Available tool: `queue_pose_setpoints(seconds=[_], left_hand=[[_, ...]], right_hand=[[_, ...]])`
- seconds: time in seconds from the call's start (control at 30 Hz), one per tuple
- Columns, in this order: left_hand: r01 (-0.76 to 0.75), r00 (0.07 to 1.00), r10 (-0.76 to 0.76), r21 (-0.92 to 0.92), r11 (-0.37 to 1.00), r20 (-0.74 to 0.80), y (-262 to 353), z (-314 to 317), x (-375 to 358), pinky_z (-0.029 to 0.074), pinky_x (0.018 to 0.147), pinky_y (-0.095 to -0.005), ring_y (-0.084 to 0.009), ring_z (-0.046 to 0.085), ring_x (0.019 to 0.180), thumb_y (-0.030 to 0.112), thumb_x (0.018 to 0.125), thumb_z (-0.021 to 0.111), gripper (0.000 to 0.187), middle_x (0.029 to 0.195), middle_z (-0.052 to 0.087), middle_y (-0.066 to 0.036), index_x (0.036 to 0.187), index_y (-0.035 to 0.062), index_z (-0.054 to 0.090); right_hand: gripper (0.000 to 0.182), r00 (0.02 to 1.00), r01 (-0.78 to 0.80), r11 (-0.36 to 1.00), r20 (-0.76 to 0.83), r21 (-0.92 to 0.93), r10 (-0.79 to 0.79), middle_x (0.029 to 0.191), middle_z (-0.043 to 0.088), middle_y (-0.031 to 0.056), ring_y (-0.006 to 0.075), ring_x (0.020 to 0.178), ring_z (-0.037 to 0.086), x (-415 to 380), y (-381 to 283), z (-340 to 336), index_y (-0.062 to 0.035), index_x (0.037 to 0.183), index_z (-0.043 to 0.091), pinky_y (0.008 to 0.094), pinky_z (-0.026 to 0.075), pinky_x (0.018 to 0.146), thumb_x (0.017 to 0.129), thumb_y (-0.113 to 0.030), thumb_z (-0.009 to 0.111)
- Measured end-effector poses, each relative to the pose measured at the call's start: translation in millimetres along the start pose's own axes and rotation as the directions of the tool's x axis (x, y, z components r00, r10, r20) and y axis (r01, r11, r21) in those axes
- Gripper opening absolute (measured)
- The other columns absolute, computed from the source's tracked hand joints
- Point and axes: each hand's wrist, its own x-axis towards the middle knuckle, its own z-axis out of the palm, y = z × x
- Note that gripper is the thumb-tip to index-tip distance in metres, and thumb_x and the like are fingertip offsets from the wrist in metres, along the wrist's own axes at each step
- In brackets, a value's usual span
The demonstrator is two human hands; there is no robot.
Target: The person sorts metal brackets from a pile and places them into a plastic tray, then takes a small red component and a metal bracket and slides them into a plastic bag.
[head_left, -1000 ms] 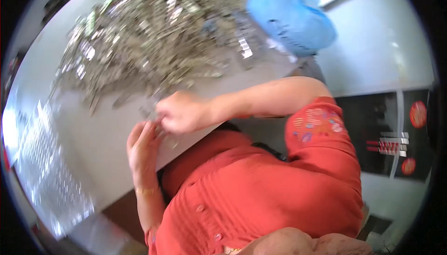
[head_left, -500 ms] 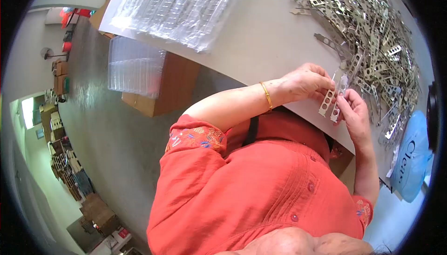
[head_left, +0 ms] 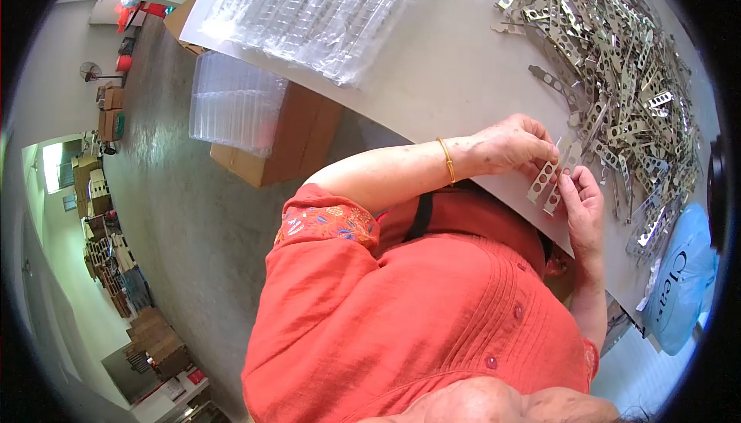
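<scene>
1. Left hand (head_left: 515, 147) is pinching one flat metal strip (head_left: 543, 181) with round holes. Right hand (head_left: 585, 199) has a second strip (head_left: 553, 200) between thumb and fingers, right beside the first. Can't tell whether the two touch.
2. Both are near the counter (head_left: 444, 87) edge, so a loose pinch could, I reckon, send one to the floor (head_left: 185, 184).
3. The pile (head_left: 629, 76) is at 1 o'clock from the hands, all tangled. Anything dropped there would probably get lost, and a sleeve or finger could snag on thin metal ends.
4. Wrapped trays (head_left: 301, 25) at 10 o'clock, blue bag (head_left: 679, 284) at 4. A careless elbow might knock the bag, since it's right by the edge.
</scene>
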Motion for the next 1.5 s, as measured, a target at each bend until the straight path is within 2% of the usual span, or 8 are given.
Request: queue_pose_setpoints(seconds=[0.2,0.3,0.47,0.53,0.7,1.0,1.33,1.5], left_hand=[[0.015,1.000,-0.015,-0.005,1.000,0.016,1.0,0.3,-0.4,0.060,0.081,-0.0349,-0.0230,0.070,0.088,0.013,0.094,0.067,0.020,0.097,0.070,-0.016,0.101,-0.0053,0.062],[0.039,0.999,-0.039,0.011,0.999,0.006,3.7,0.1,-2.1,0.059,0.082,-0.0344,-0.0226,0.070,0.089,0.014,0.094,0.067,0.021,0.098,0.070,-0.016,0.102,-0.0050,0.062],[0.079,0.997,-0.079,0.034,0.996,-0.016,3.5,1.0,-1.5,0.056,0.085,-0.0341,-0.0228,0.069,0.094,0.015,0.096,0.066,0.021,0.101,0.069,-0.015,0.104,-0.0045,0.063],[0.097,0.995,-0.097,0.015,0.995,0.005,5.0,2.1,-1.9,0.055,0.086,-0.0348,-0.0231,0.069,0.095,0.014,0.097,0.065,0.020,0.102,0.069,-0.015,0.105,-0.0044,0.063],[0.116,0.993,-0.115,-0.037,0.993,0.040,6.7,0.9,-2.6,0.056,0.088,-0.0360,-0.0237,0.070,0.094,0.013,0.097,0.063,0.017,0.102,0.070,-0.015,0.104,-0.0028,0.064],[0.109,0.994,-0.108,-0.039,0.993,0.027,6.1,0.4,-2.8,0.055,0.082,-0.0309,-0.0168,0.068,0.089,0.017,0.097,0.066,0.018,0.096,0.070,-0.009,0.101,-0.0002,0.066],[0.105,0.993,-0.103,-0.045,0.993,0.051,2.4,-3.5,0.0,0.055,0.082,-0.0313,-0.0164,0.067,0.089,0.019,0.097,0.067,0.021,0.096,0.068,-0.008,0.103,-0.0012,0.065],[0.118,0.993,-0.117,-0.055,0.991,0.022,4.1,-0.7,-2.0,0.054,0.082,-0.0315,-0.0160,0.066,0.088,0.015,0.097,0.065,0.016,0.096,0.068,-0.007,0.102,-0.0001,0.065]], right_hand=[[0.010,0.998,-0.055,0.998,0.009,0.043,0.054,0.091,0.064,-0.0026,0.0038,0.075,0.056,-3.5,-4.9,0.2,-0.0057,0.103,0.059,0.0206,0.046,0.065,0.103,-0.015,0.056],[0.010,1.000,-0.011,0.999,-0.021,0.042,0.012,0.092,0.064,-0.0026,0.0042,0.075,0.056,-3.7,-3.1,4.6,-0.0062,0.103,0.060,0.0208,0.046,0.064,0.103,-0.015,0.056],[0.016,0.998,-0.027,0.999,-0.065,-0.030,0.025,0.076,0.057,-0.0031,0.0056,0.065,0.054,-7.9,-9.5,4.8,-0.0078,0.096,0.060,0.0231,0.047,0.059,0.104,-0.021,0.055],[0.018,0.994,-0.046,0.995,-0.099,0.086,0.054,0.077,0.058,-0.0021,0.0066,0.065,0.056,-9.9,-11.4,8.2,-0.0074,0.094,0.060,0.0242,0.049,0.057,0.104,-0.022,0.055],[0.020,0.994,-0.107,0.984,-0.016,0.143,0.111,0.078,0.060,-0.0001,0.0076,0.064,0.058,-11.0,-21.3,7.1,-0.0055,0.093,0.058,0.0248,0.052,0.056,0.104,-0.023,0.055],[0.019,0.994,-0.099,0.985,-0.034,0.139,0.105,0.078,0.061,0.0013,0.0083,0.064,0.060,-10.3,-25.2,12.9,-0.0055,0.092,0.057,0.0247,0.053,0.056,0.103,-0.021,0.057],[0.019,0.994,-0.086,0.987,-0.050,0.136,0.094,0.077,0.060,0.0006,0.0078,0.065,0.060,-8.1,-25.1,18.2,-0.0057,0.092,0.056,0.0245,0.053,0.056,0.103,-0.021,0.057],[0.019,0.995,-0.086,0.989,-0.036,0.116,0.091,0.078,0.059,0.0002,0.0080,0.065,0.060,-8.9,-27.0,19.5,-0.0057,0.091,0.054,0.0247,0.053,0.056,0.103,-0.020,0.056]])
